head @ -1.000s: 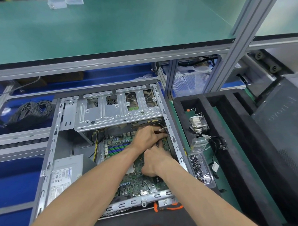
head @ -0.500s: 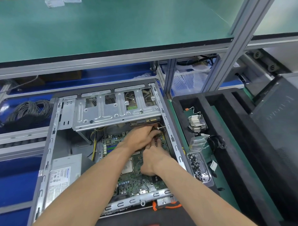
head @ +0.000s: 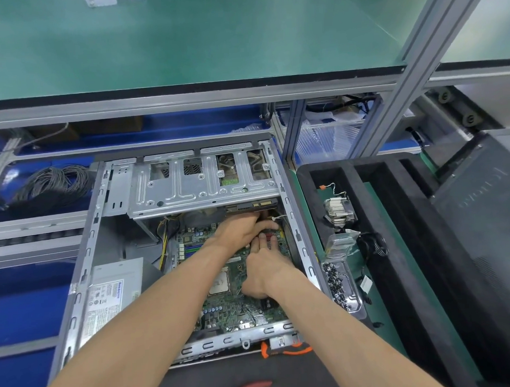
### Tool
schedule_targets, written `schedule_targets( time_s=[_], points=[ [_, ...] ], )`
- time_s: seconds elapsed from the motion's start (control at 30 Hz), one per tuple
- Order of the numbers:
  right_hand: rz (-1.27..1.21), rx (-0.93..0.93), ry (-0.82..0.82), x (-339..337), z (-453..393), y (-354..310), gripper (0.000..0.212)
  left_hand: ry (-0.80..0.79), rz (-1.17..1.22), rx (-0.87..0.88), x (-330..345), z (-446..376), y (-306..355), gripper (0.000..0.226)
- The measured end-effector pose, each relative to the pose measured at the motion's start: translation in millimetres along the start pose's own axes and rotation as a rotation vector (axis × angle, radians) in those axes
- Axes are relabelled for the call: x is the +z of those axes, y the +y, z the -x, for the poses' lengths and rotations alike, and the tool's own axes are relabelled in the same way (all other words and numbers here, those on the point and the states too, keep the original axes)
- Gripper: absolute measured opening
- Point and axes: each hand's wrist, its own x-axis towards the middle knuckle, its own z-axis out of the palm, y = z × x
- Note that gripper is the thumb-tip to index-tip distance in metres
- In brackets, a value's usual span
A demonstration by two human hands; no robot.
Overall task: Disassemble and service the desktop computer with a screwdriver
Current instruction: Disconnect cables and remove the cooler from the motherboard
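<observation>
The open desktop case (head: 84, 259) lies on its side with the green motherboard (head: 238, 311) exposed. Both my hands meet at the board's far right corner, under the metal drive cage (head: 200, 184). My right hand (head: 266, 272) reaches up and pinches a red connector (head: 268, 239) between its fingers. Just above it, my left hand (head: 241, 232) has its fingers curled down; what they hold is hidden. A thin white wire (head: 279, 218) runs past the left fingertips. An orange-and-black screwdriver (head: 287, 350) lies at the case's near edge.
The power supply (head: 112, 290) fills the case's near left. To the right, a black foam tray (head: 349, 171) holds a heatsink (head: 337, 210) and a clear box of screws (head: 339, 286). A grey side panel (head: 482, 212) lies further right. Coiled cables (head: 51, 184) sit far left.
My right hand's fingers have crept up the board to the red connector. My left hand stays in the same corner, its fingers pulled in a little.
</observation>
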Motion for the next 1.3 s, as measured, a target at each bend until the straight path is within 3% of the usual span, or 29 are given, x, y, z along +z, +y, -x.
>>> schedule_targets(
  time_s=[0.1,0.27,0.4,0.57,0.7,0.8,0.9,1.0,1.03,1.13,1.3],
  points=[
    [-0.004,0.002,0.003,-1.6,1.1,0.4,0.096,-0.072,0.005,-0.066,-7.9,0.4,3.4,0.052],
    [-0.007,-0.009,0.002,-6.3,5.1,0.2,0.088,-0.123,-0.121,-0.052,-20.3,12.9,12.4,0.038],
    [-0.058,-0.014,0.043,-11.0,12.4,-0.5,0.076,-0.124,-0.005,0.036,-32.4,36.1,8.7,0.030],
    [-0.007,-0.140,0.236,-21.9,27.0,-0.4,0.031,-0.094,0.035,0.108,-39.6,54.9,6.2,0.026],
    [0.050,-0.235,0.368,-38.2,39.2,3.6,0.028,-0.062,0.094,0.097,-39.5,61.0,7.7,0.025],
    [0.136,-0.331,0.480,-49.7,46.2,12.1,0.025,-0.034,0.109,0.106,-38.8,63.5,9.2,0.037],
    [0.105,-0.459,0.716,-59.0,49.3,30.7,0.013,0.002,0.192,0.121,-37.0,63.3,14.3,0.046],
    [0.036,-0.320,0.956,-61.6,38.8,54.0,0.038,-0.087,0.244,0.182,-29.5,62.8,25.8,0.017],
    [-0.074,-0.236,0.952,-60.2,35.2,58.4,0.048,-0.144,0.258,0.188,-25.4,62.7,29.8,0.008],
    [-0.475,-0.131,0.778,-55.0,24.2,58.8,0.072,-0.282,0.268,0.204,-11.3,62.2,40.7,0.016],
    [-0.493,-0.092,0.674,-54.7,18.2,59.7,0.080,-0.413,0.109,0.272,6.2,61.1,57.9,0.015]
  ],
)
